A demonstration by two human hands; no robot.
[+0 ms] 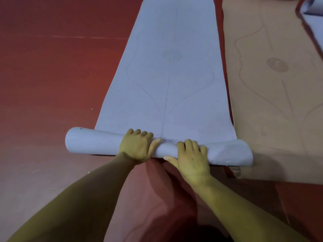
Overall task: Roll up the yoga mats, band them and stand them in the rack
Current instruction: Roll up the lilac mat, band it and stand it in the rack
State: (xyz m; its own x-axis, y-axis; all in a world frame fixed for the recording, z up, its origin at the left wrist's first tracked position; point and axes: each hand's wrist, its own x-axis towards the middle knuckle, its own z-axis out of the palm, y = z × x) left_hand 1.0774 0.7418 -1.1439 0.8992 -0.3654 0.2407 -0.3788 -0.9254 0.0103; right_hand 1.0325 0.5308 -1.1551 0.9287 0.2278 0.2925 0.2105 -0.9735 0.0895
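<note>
A pale blue yoga mat point(171, 67) lies on the red floor, stretching away from me. Its near end is wound into a roll point(94, 142) that runs left to right in front of me and sticks out past the mat's left edge. My left hand point(137, 147) lies on top of the roll just left of its middle, fingers curled over the far side. Just to the right, my right hand point(192, 156) grips the roll the same way, thumb on the near side. The roll's right end point(232, 154) looks looser and flatter.
A tan yoga mat point(272, 84) lies flat directly to the right, almost touching the blue one. At the top right corner is part of another pale blue rolled mat point(314, 13). Bare red floor point(52, 75) spreads to the left. No rack or band is in view.
</note>
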